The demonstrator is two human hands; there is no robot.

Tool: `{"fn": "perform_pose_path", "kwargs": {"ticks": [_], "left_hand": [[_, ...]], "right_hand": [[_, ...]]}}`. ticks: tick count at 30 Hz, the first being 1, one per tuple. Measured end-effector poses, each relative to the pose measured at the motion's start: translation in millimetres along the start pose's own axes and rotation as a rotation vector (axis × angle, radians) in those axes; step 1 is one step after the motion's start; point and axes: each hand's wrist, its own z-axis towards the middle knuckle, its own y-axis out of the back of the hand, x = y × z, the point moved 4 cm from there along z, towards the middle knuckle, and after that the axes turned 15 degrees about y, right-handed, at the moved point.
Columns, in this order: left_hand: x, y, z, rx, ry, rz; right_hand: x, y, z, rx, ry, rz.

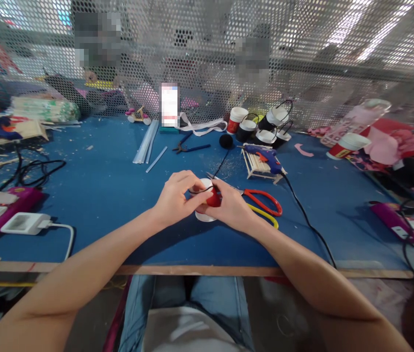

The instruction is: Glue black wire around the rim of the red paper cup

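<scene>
Head view: our left hand (175,198) and right hand (230,208) both closed in grip on red-and-white paper cup (207,198), steadied low over blue tabletop (119,195); thin black wire (222,164) at cup rim. Scissors (263,200), glue gun (265,157) parked within reach at right.

Blue worktable (100,195), wooden front edge; perforated metal screen (207,44) behind, daylight beyond.

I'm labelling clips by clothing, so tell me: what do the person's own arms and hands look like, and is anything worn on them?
Both forearms are bare as far as the picture shows: no sleeves in view. The left hand and right hand wear no gloves, and no watch, bracelet or ring can be seen. No cables or markings run along the arms. Blue jeans show below the table edge.
</scene>
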Motion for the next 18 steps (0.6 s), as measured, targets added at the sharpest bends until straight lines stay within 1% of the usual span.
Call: {"fn": "perform_pose_path", "kwargs": {"ticks": [5,9,11,14,15,16,18], "left_hand": [[1,0.6,0,0.001,0.01,-0.017],[3,6.7,5,0.032,-0.001,-0.047],[8,8.0,9,0.105,0.048,-0.048],[16,3.3,11,0.308,0.136,-0.066],[19,2.1,11,0.345,0.158,-0.077],[21,1.5,12,0.358,0.171,-0.084],[24,2.8,13,0.312,0.185,-0.08]], "right_hand": [[-1,-2,-1,-0.029,0.041,-0.033],[1,1,-2,-0.07,0.109,-0.052],[3,3,-2,-0.087,0.168,-0.079],[4,3,0,-0.06,0.223,-0.122],[3,3,0,-0.046,0.234,-0.129],[3,4,1,-0.036,0.244,-0.133],[1,7,2,-0.038,0.26,-0.14]]}}
